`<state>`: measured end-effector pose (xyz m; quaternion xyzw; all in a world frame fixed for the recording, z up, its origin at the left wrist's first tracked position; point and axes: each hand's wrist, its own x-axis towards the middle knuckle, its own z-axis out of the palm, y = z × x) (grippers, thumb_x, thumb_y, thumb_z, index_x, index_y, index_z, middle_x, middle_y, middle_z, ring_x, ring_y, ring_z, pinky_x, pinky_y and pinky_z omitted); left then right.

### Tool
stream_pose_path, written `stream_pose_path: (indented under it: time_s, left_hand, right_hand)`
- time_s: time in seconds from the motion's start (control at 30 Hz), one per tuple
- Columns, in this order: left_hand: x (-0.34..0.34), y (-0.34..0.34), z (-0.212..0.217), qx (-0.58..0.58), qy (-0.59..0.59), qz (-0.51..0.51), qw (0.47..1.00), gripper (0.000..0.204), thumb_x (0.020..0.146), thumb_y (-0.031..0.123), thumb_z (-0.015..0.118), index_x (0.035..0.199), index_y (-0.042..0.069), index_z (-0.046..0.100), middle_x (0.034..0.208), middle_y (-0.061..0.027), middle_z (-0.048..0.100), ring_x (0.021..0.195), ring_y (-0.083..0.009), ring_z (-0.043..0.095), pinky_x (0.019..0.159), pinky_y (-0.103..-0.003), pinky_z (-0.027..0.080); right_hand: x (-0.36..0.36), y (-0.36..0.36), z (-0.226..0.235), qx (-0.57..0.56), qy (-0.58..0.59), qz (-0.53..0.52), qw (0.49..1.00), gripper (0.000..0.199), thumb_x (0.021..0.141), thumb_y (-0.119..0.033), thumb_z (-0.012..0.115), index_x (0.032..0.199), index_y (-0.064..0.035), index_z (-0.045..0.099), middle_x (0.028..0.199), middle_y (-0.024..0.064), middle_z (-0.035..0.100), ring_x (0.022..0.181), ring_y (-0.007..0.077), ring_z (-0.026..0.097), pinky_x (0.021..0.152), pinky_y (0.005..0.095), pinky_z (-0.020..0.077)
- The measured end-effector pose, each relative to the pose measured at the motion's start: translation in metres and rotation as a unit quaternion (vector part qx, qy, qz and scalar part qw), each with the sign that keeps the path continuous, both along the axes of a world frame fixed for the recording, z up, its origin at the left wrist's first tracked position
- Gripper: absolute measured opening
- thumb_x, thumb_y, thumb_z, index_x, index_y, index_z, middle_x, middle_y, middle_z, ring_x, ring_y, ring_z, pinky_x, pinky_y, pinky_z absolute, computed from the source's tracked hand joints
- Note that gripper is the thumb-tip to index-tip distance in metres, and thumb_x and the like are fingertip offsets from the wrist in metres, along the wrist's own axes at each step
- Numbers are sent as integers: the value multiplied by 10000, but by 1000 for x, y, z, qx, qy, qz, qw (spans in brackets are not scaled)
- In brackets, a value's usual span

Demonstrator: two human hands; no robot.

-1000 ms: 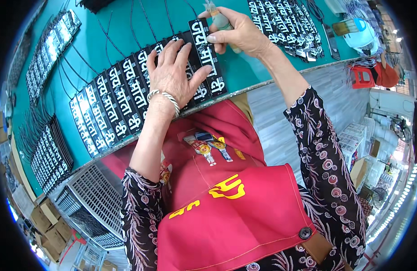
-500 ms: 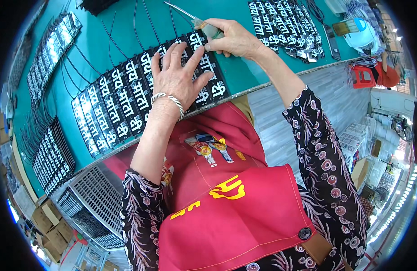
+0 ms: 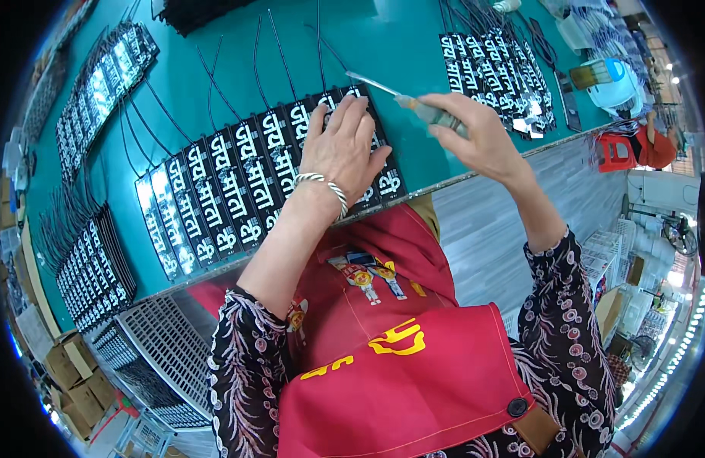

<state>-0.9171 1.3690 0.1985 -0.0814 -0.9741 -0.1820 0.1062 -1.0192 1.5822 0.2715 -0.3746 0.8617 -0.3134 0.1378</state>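
Note:
A row of black strips with raised white lettering (image 3: 221, 175) lies side by side along the table's near edge, black wires (image 3: 257, 65) running from their far ends. My left hand (image 3: 337, 156) rests palm down on the right part of the row, fingers stretched out and slightly apart, hiding several strips. My right hand (image 3: 478, 137) is closed around the greenish handle of a slim tool with a long metal shaft (image 3: 375, 84). It is raised right of the row, and the shaft points left over the row's far right corner. The tool's exact kind does not show.
More lettered strips lie in stacks at the far left (image 3: 108, 72), near left (image 3: 97, 267) and right (image 3: 498, 80) of the green table (image 3: 413, 145). A white plastic crate (image 3: 169, 336) stands below the left edge. Behind, at right, a person sits near a red stool (image 3: 616, 153).
My right hand has drawn back to the right with the tool, away from the strips. My left hand still presses on the row. The whole view has shifted slightly.

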Motion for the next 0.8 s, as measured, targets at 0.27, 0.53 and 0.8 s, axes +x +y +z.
stream_pose_path:
  time_s: [0.27, 0.53, 0.8]
  left_hand:
    - [-14, -4, -1, 56, -5, 22, 998, 610, 896, 304, 682, 1406, 61, 452, 1282, -130, 585, 1289, -281, 522, 1087, -512, 333]
    - [-15, -9, -2, 36, -2, 22, 999, 676, 905, 309, 669, 1489, 86, 411, 1321, -107, 550, 1301, -261, 500, 1092, -511, 328]
    - [-20, -24, -2, 44, 14, 27, 999, 715, 880, 315, 705, 1486, 78, 410, 1273, -103, 570, 1215, -254, 526, 1066, -480, 347]
  right_hand:
    - [0, -7, 4, 94, 62, 26, 993, 401, 866, -41, 646, 1266, -61, 640, 1075, 137, 687, 874, 295, 678, 751, 353, 547]
    - [-6, -22, 17, 78, 38, 39, 995, 359, 880, -91, 682, 1236, -50, 654, 970, 136, 668, 805, 255, 663, 696, 344, 528]
    - [-22, -56, 42, 165, 66, 65, 982, 295, 895, -149, 669, 1166, -34, 683, 972, 165, 690, 871, 336, 666, 766, 394, 526]
